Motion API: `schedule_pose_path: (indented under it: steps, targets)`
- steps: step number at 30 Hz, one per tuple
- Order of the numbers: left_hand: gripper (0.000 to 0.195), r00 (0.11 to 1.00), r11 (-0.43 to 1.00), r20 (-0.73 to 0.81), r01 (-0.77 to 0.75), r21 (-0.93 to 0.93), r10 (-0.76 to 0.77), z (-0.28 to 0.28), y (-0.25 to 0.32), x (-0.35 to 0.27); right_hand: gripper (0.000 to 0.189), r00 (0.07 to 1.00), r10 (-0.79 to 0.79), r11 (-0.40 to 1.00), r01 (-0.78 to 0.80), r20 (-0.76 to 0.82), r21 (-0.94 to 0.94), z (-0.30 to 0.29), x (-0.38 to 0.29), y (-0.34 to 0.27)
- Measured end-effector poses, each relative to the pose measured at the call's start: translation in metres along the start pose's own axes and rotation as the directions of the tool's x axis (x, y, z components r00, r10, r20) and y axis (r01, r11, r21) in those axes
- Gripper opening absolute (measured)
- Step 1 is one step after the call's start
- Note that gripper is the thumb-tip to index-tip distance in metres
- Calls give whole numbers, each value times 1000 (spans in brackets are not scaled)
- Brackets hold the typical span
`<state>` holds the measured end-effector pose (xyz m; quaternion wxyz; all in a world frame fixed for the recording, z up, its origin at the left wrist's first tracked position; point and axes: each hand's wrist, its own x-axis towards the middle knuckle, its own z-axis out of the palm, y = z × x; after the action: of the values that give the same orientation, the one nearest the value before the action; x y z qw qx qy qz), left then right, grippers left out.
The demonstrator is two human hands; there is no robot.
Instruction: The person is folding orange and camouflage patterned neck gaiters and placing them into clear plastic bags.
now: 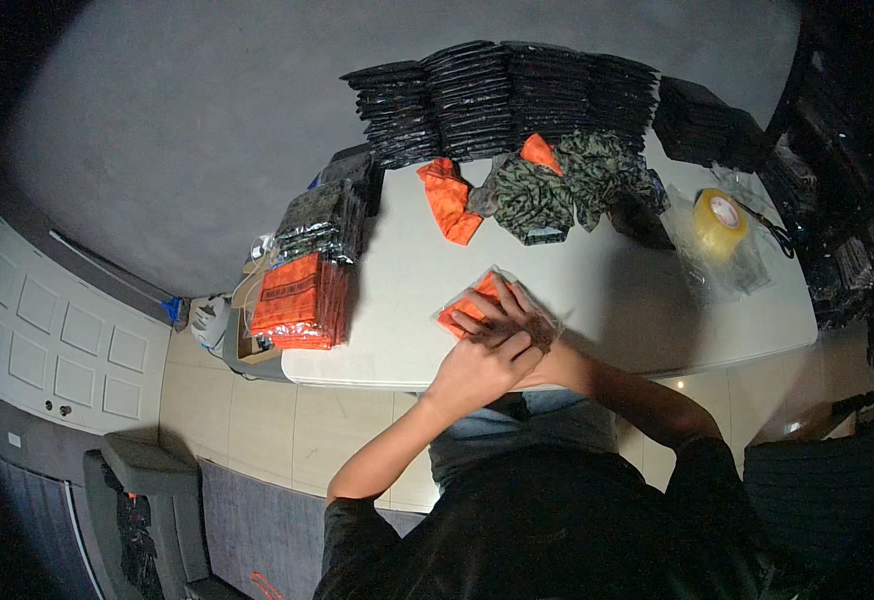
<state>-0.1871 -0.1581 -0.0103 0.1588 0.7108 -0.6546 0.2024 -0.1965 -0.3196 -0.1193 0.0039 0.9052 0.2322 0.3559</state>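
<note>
A flat orange cloth item in a clear plastic bag (456,309) lies near the front edge of the white table. My right hand (510,311) rests on it with fingers spread, covering much of its right part. Close against the right hand, overlapping it, is my left hand (486,369); its fingers look bent, and whether they grip anything is hidden. Clear film sticks out beside the right wrist. Beyond the hands lie a loose orange cloth piece (448,201) and crumpled green-and-black patterned cloth pieces (531,196).
Bagged orange packets (298,304) are stacked at the table's left edge, with dark patterned packets (321,217) behind. Tall stacks of black packets (508,97) line the back. On the right are a roll of clear tape (720,217), scissors (780,238) and clear bags (729,277).
</note>
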Motion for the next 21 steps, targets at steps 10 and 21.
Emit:
schedule_pose_path:
  steps: [10, 21]
  targets:
    - [14, 991, 991, -20, 131, 24, -130, -18, -7, -4, 64, 909, 149, 849, -320, 390, 421, -105, 1, -28]
    - [35, 911, 858, -31, 376, -350, -411, 2, 18, -46, 67, 852, 171, 876, -361, 495, 319, -130, -31, -41]
